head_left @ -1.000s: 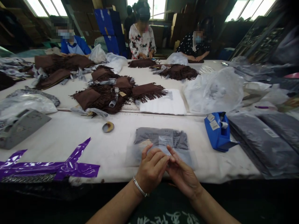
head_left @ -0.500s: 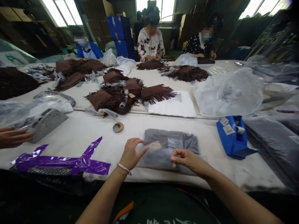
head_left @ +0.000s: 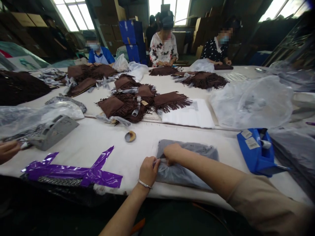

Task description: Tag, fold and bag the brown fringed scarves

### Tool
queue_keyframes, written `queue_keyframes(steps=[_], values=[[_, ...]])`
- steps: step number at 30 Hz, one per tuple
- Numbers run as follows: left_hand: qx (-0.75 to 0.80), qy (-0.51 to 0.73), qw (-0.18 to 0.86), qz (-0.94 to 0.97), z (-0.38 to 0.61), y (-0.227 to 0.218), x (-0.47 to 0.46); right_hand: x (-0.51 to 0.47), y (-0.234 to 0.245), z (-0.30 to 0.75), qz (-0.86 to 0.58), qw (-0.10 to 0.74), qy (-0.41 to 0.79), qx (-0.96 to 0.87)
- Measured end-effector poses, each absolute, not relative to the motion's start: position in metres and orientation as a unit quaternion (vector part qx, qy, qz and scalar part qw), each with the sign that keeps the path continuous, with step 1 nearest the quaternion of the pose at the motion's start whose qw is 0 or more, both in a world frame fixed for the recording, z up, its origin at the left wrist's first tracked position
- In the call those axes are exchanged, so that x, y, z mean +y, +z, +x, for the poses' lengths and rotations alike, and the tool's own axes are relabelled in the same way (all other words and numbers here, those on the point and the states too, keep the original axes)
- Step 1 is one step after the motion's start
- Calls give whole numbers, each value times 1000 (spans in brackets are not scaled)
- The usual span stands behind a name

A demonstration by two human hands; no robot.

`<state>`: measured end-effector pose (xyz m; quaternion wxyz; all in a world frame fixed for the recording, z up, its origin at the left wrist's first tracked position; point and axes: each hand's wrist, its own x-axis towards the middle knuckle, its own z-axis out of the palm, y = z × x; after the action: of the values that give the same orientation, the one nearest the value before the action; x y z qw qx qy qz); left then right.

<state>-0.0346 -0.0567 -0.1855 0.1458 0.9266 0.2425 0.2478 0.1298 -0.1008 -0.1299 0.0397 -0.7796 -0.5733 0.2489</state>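
A clear plastic bag with a folded grey garment (head_left: 192, 154) lies on the white table (head_left: 98, 144) in front of me. My left hand (head_left: 147, 170), with a bracelet on the wrist, pinches the bag's left edge. My right hand (head_left: 172, 152) reaches across and is closed on the same left edge, right beside the left hand. My right forearm lies over the bag and hides its middle.
A blue tape dispenser (head_left: 257, 152) stands to the right, a grey one (head_left: 52, 131) to the left with another person's hand (head_left: 8, 149) by it. Purple tape strips (head_left: 73, 170) lie at front left. Brown fringed pieces (head_left: 130, 101), a tape roll (head_left: 130, 136) and plastic bags (head_left: 251, 101) lie beyond. Three people sit opposite.
Both my hands have moved left from the bag's near edge and closed on its left edge. My right arm now crosses over the bag. The view has shifted left.
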Motion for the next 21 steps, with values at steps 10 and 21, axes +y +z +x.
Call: queue_keyframes(steps=[10, 21], values=[[231, 258, 148, 926, -38, -185, -59, -139, -110, 165, -835, 78, 78, -539], [219, 338, 139, 905, -26, -177, -49, -200, -155, 186, -833, 218, 34, -508]])
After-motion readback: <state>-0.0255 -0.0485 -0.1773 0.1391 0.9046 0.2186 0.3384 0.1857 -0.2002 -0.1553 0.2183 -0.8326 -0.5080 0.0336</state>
